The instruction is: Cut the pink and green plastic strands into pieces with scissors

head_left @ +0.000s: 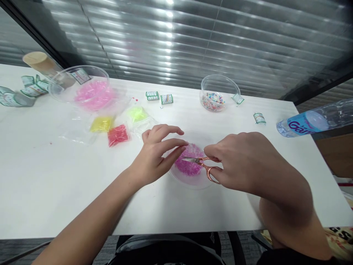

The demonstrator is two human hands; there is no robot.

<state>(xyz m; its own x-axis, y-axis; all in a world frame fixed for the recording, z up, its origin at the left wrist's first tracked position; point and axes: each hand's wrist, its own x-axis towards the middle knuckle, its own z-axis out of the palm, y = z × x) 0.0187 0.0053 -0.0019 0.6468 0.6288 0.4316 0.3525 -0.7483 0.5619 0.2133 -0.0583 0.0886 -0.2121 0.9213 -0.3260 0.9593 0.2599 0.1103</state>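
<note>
My right hand (pixel 242 162) grips a small pair of rose-gold scissors (pixel 205 165), blades pointing left over a clear shallow bowl (pixel 193 182) filled with magenta beads (pixel 189 165). My left hand (pixel 158 152) hovers at the bowl's left side, thumb and forefinger pinched together at the blade tips; whatever they pinch is too small to name. Both hands meet above the bowl on the white table (pixel 55 176).
Small bags of yellow (pixel 101 124), red (pixel 118 134) and lime (pixel 137 113) beads lie left of the hands. A large clear bowl of pink beads (pixel 92 94) stands at back left, a bowl of mixed beads (pixel 213 100) at back centre. A water bottle (pixel 314 119) lies at right.
</note>
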